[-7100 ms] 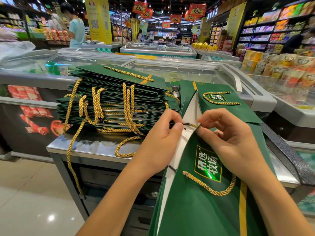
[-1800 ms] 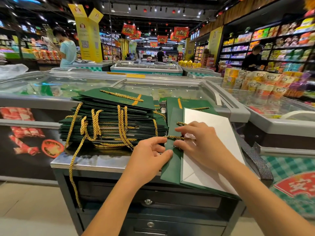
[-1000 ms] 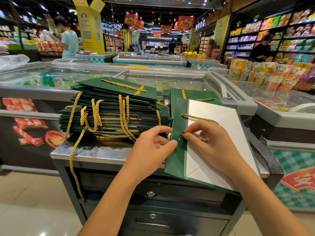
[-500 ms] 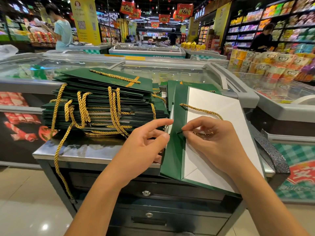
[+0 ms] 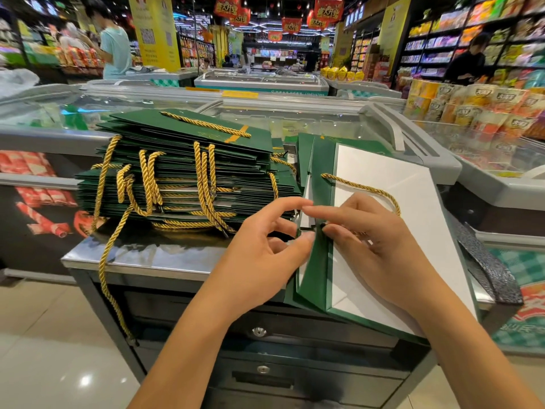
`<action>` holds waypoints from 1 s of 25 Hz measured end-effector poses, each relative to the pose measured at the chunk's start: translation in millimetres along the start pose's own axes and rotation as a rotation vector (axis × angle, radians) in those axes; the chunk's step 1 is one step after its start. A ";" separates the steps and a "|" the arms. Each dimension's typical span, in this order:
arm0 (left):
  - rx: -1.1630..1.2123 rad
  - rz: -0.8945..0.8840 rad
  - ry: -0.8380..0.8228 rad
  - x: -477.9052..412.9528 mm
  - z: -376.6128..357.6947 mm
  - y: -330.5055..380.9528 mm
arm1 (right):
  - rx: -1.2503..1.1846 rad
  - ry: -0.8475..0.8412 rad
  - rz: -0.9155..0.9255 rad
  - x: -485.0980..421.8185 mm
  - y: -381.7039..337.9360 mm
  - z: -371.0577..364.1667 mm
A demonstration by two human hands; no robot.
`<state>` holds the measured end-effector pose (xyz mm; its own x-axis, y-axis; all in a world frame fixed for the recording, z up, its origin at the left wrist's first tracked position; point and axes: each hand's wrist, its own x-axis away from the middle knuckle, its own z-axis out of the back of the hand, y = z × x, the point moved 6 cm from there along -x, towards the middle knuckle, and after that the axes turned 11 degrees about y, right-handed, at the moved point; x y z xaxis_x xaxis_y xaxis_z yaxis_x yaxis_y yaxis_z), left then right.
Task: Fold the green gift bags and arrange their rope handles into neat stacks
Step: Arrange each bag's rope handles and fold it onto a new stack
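An open green gift bag [image 5: 317, 270] lies flat along the right side of the steel surface [image 5: 147, 256], its white inside facing up and its near end hanging over the front edge. A folded green band runs down the bag's left side. The left hand [image 5: 265, 255] pinches the outer edge of that band between thumb and forefinger, the other fingers loosely curled beneath. The right hand [image 5: 380, 252] rests on the white panel, its thumb and forefinger meeting on the band just opposite the left hand's and pinching the near end of the gold rope handle [image 5: 362, 187]. That rope arcs over the white panel from a hole farther up the band and disappears under the right hand. Towards the left and back of the surface sits a tall stack of folded green bags [image 5: 182, 160], touching the open bag's far end, with gold handles [image 5: 206, 184] draped down its front. One loose rope [image 5: 106, 261] trails off the front-left corner towards the floor. A glass-topped freezer chest [image 5: 295, 113] stands behind the surface.
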<state>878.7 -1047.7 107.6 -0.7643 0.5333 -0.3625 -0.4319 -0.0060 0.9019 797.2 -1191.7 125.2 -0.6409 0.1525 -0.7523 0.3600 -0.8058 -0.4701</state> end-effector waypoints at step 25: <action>0.164 0.168 -0.076 -6.6 5.6 -6.2 | -0.047 -0.016 -0.021 0.8 -7.0 -1.2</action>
<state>889.1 -1046.5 105.8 -0.7780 0.5985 -0.1912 -0.2137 0.0340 0.9763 795.0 -1185.2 127.3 -0.6589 0.1596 -0.7351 0.3779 -0.7747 -0.5069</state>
